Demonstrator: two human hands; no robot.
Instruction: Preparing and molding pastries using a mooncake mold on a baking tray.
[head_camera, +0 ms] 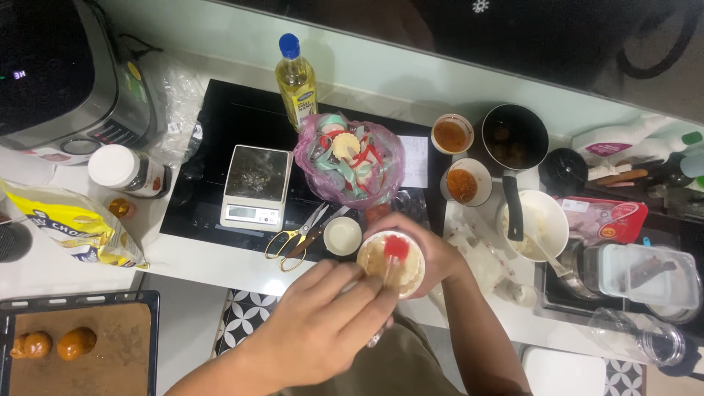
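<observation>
My right hand (434, 253) reaches in from the lower right and is wrapped around a small white bowl (375, 258) of pale yellowish liquid, held just off the counter's front edge. My left hand (323, 323) comes up from below and grips a pastry brush. The brush's red head (396, 247) sits in the bowl. A tip of the brush's handle sticks out under my left hand.
On the black hob (213, 139) stand a kitchen scale (255, 187), an oil bottle (295, 82) and a pink bag of coloured moulds (350, 158). Scissors (297, 238) and a small white cup (342, 236) lie nearby. A baking tray (81, 299) at lower left holds two brown glazed pieces. Sauce bowls (465, 183) crowd the right.
</observation>
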